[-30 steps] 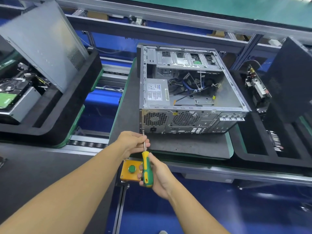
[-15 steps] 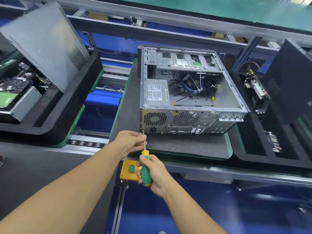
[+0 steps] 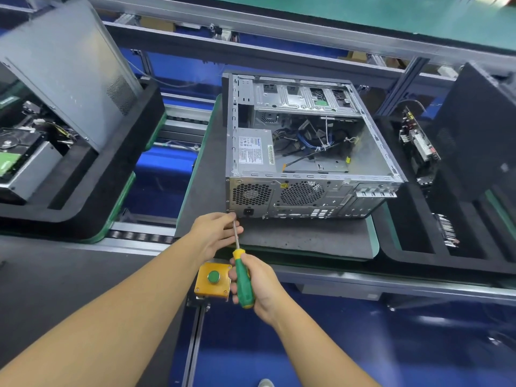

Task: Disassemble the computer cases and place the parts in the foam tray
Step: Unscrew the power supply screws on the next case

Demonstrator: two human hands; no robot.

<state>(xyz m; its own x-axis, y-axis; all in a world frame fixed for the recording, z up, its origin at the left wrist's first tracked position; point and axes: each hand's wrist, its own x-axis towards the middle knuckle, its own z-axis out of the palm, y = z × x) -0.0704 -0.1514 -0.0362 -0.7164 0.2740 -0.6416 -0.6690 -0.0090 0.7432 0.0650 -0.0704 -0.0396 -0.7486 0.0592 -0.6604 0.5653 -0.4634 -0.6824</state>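
A green-and-yellow plastic-handled screwdriver (image 3: 243, 283) is gripped by the right hand (image 3: 261, 284). Its shaft is pinched by the left hand (image 3: 215, 233) at the open grey metal computer case (image 3: 307, 196), in which blue and black cables (image 3: 307, 139) are held.

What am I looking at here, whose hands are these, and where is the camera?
No robot: a person works bare-handed, filmed by one head-worn camera looking down. An open computer case lies on a gray mat. The right hand grips a green-and-yellow screwdriver; the left hand pinches its shaft, steadying the tip at the case's rear corner. The left foam tray holds a metal side panel and a hard drive; the right foam tray holds circuit boards. A yellow push-button box sits near the hands.
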